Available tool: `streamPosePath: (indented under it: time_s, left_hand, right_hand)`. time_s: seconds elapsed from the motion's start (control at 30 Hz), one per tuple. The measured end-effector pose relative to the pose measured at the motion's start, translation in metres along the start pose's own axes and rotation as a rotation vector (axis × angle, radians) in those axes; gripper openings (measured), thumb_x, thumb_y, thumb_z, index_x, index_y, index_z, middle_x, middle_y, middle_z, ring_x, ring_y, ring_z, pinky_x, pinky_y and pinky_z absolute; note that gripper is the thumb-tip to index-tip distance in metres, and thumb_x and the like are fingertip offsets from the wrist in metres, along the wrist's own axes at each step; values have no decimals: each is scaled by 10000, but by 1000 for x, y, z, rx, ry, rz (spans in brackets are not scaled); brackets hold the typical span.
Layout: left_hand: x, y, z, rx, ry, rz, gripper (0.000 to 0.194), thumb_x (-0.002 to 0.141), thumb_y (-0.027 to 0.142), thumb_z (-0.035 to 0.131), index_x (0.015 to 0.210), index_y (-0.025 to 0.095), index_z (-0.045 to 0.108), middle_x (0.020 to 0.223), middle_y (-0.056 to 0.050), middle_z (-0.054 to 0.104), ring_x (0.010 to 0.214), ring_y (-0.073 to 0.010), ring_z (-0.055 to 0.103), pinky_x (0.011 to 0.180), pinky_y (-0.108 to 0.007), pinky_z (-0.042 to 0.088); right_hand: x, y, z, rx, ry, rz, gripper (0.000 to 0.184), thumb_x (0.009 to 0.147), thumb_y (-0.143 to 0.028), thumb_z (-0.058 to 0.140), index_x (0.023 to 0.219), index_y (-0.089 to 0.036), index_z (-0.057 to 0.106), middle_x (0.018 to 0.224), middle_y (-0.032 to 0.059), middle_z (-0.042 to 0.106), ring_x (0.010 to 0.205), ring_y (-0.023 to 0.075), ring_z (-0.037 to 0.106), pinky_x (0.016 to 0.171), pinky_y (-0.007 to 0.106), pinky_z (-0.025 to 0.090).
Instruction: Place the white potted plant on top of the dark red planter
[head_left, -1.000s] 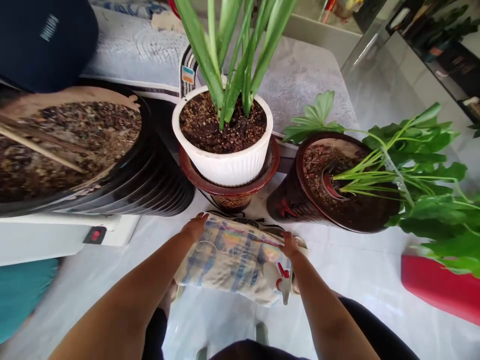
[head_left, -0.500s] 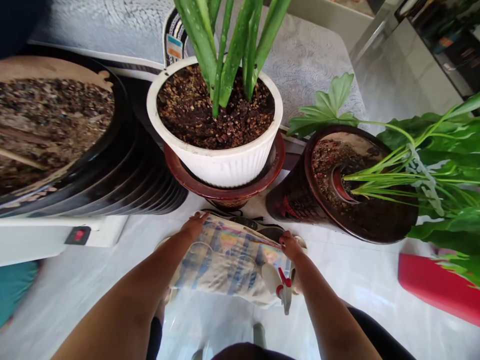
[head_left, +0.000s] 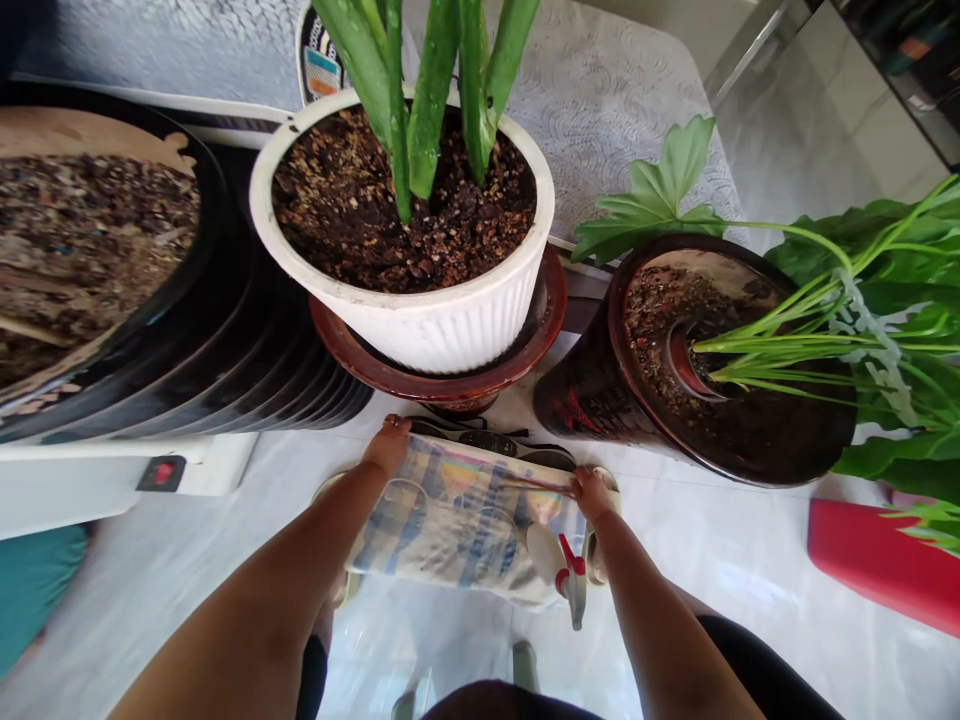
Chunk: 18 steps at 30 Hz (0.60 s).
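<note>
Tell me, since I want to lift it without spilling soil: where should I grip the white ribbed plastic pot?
Probably the white ribbed plastic pot by its flared rim, both hands from opposite sides: upright leaves block the top, and the brown saucer hides its base.

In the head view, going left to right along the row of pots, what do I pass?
Big black pot with bare soil, then white ribbed pot on a brown saucer, then dark brown pot with the leafy plant, then a red container at the far right.
</note>
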<state>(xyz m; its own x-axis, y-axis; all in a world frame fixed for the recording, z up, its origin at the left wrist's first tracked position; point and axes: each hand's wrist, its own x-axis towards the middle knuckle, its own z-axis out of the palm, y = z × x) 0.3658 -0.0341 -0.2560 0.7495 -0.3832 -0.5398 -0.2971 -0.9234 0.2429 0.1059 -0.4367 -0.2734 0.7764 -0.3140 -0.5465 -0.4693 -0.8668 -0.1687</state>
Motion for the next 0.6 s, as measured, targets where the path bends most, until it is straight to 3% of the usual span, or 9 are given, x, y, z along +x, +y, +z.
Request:
streamPosePath:
  time_s: [0.1,0.27,0.6]
  left_hand:
    - [4,7,-12,-14,13,9,348,953,70,394,1203,72,636,1393,-236,558,1253,-276,605,1098,-335,465]
    - [11,13,-19,-13,-7,-37,346,969,81,387,1227,72,617,1178,-202,694,1098,-276,685,992,-356,521]
    - [26,7,-16,-19,33,-82,396,981,111,430,1330,95,615,1284,-197,698,1188,-267,684,1038,-326,514]
  right_hand:
    - [2,1,1,16,42,23,232,968,-144,490,1082,-131,691,1110,166,730,1057,288,659,977,395,447]
    - [13,4,2,45,121,46,278,967,-122,453,1145,-122,667,1171,191,705,1083,296,654,950,409,486]
    - [41,11,0,122,241,10,229,914,-91,499,1040,-155,679,1056,150,711,1002,279,656,917,404,527]
